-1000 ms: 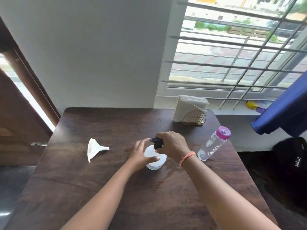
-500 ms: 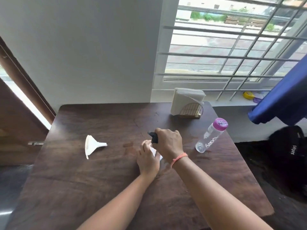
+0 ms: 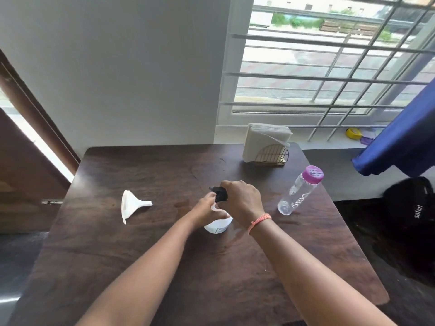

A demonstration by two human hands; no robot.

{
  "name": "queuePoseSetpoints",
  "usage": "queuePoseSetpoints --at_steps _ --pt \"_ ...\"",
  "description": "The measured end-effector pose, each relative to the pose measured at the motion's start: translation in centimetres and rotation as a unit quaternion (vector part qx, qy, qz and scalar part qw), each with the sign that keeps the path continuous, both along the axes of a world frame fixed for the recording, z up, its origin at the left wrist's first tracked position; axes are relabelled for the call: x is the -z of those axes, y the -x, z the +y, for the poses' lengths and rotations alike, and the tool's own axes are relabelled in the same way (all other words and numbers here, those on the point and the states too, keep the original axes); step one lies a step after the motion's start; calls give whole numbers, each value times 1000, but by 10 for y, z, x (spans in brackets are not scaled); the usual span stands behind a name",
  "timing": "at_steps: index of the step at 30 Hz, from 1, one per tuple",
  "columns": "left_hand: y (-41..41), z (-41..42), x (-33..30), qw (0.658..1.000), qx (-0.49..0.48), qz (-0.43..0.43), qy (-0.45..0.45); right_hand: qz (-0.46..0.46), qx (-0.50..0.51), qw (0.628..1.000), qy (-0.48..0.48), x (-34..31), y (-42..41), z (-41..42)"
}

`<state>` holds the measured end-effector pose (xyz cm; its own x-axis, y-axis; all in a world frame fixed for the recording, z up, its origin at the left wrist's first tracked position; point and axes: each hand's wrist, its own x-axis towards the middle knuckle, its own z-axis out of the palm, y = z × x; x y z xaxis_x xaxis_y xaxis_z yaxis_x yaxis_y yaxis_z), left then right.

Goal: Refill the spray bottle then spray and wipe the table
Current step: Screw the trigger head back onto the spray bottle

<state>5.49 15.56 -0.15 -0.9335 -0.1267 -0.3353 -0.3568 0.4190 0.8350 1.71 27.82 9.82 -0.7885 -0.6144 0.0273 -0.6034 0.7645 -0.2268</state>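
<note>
Since a moment ago the left hand (image 3: 207, 209) has slid up to wrap the white spray bottle (image 3: 219, 225) at the table's (image 3: 117, 255) middle, while the right hand (image 3: 242, 200) keeps gripping its black trigger head (image 3: 220, 193). The black bag (image 3: 409, 212) reads "safari"; the water bottle's (image 3: 299, 192) label is unreadable.

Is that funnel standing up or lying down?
Lying down: the white funnel rests on its side on the table, spout pointing toward the hands.
</note>
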Motion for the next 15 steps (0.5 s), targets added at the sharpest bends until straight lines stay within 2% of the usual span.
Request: queuePoseSetpoints --at_steps 3,4,6,12,15 --pt "2 23 3 983 -142 49 108 -3 38 999 32 1 5 -6" --pt "0 32 -1 973 -198 52 102 -6 44 998 34 0 8 -7" --pt "-5 45 -8 963 -263 40 35 -6 35 999 23 0 12 -5" --pt "-5 22 -6 989 -145 7 43 -37 -98 994 -29 -6 21 4" --pt "-2 1 -14 998 -34 20 54 -28 -123 991 -41 -11 21 -1"
